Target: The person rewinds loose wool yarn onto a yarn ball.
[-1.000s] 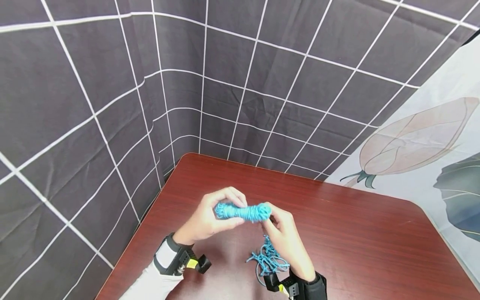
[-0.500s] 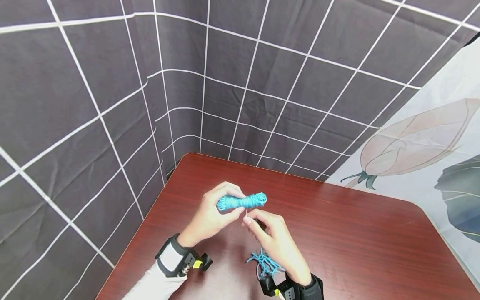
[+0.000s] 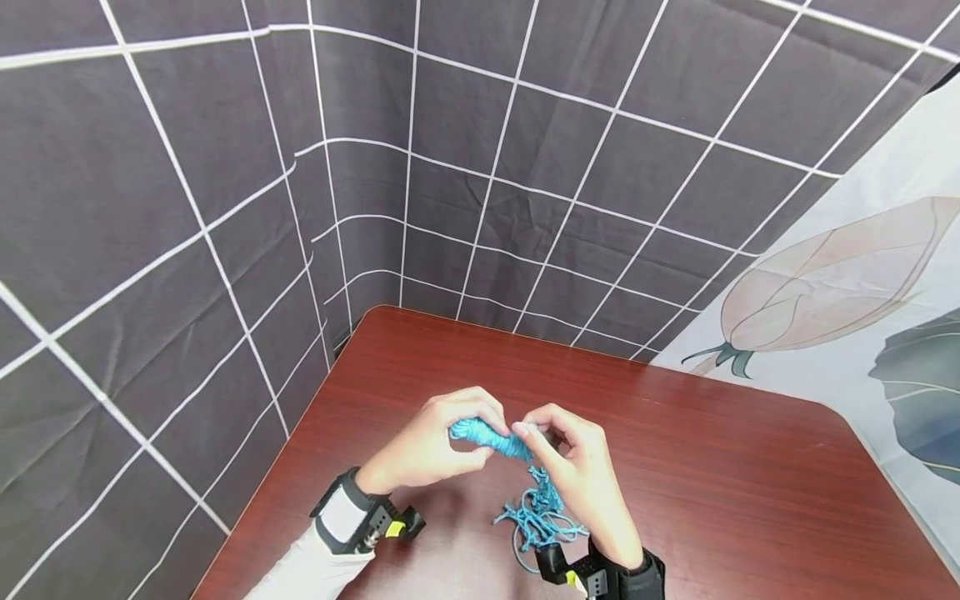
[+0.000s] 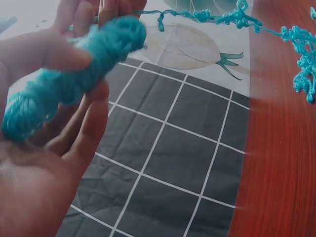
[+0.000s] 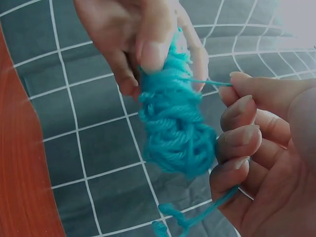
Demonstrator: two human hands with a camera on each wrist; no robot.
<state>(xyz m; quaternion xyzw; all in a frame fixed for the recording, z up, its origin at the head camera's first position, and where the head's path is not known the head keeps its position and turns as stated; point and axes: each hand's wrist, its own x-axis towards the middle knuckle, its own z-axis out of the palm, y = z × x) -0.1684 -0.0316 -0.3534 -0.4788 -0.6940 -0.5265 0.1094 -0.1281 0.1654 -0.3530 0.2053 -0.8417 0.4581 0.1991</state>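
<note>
My left hand (image 3: 429,446) grips a skein of bright blue yarn (image 3: 480,431) above the table, thumb on one side and fingers round the other. Beside the skein's right end is my right hand (image 3: 583,467), which pinches a thin yarn strand (image 5: 213,82) between thumb and forefinger. In the right wrist view that strand runs taut to the wound middle of the skein, and its looped end faces the camera. A second length of yarn (image 5: 212,210) trails out from under the right hand's curled lower fingers. Part of the skein is hidden behind the fingers in the head view.
Loose, knotted blue yarn (image 3: 536,518) hangs below the right hand and overlaps the reddish-brown table (image 3: 720,483). A dark cloth with white grid lines (image 3: 450,150) stands round the table's left and back. At right hangs a pale cloth with a flower print (image 3: 817,283).
The right hand went from the skein's right end to below it with a strand, then back up to that end. The skein has shifted and tilted, its right end now lower.
</note>
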